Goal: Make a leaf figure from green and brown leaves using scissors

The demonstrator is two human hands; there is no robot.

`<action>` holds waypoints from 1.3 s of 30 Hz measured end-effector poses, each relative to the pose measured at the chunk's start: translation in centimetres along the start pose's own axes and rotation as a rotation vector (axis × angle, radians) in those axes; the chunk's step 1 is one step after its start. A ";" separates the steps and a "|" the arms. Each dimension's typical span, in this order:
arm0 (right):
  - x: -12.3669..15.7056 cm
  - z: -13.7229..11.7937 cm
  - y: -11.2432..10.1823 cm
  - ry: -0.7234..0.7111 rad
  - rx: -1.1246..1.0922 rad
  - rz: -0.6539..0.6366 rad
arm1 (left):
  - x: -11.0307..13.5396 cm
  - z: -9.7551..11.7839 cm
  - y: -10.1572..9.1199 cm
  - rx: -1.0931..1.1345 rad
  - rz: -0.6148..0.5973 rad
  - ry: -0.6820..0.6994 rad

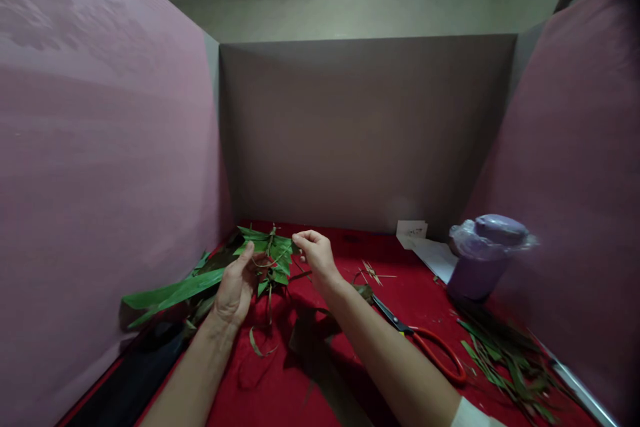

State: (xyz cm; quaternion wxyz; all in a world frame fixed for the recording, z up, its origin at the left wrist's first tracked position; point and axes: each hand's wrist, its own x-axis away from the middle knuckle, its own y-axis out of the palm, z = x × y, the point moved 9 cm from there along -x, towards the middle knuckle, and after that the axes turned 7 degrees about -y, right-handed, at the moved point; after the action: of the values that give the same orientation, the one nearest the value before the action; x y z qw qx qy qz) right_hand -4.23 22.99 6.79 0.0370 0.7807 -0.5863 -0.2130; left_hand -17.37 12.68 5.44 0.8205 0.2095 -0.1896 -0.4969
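My left hand (237, 287) is closed round the side of a bundle of green leaves (283, 252), its thumb up and its other fingers partly hidden behind the leaves. A brown stem stands up from the top of the bundle, and thin strands hang below it. At the bundle's right edge, my right hand (319, 259) pinches thumb and forefinger together. A thin pale plant strip (274, 263) curves across the leaves towards that pinch; its end is hidden in the fingertips. Under the hands, a loose curled strip (257, 345) dangles over the red cloth.
Red-handled scissors (440, 353) lie right of my right forearm, near several thin sticks (373, 272). Cut leaves and stems (515, 367) lie at right by a purple bin (477, 273) with a plastic liner. Long green leaves (175, 295) rest at left. White papers (435, 259) lie behind.
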 end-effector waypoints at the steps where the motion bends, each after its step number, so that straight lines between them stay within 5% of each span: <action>1: 0.0 0.1 -0.1 0.009 -0.004 0.006 | 0.0 0.0 0.0 0.001 -0.006 -0.003; 27: 0.9 0.8 1.4 0.057 -0.049 -0.066 | -0.4 -1.7 -0.4 -0.092 -0.002 -0.054; 39: 0.4 -0.1 -1.0 0.076 -0.088 0.085 | -0.6 -1.0 -0.1 -0.063 -0.032 -0.014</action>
State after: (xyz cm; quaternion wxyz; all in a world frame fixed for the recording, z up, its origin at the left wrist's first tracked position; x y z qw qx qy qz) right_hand -3.22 22.88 6.44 0.1025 0.7603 -0.6071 -0.2069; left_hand -17.16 13.33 4.52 0.8174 0.1831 -0.1761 -0.5171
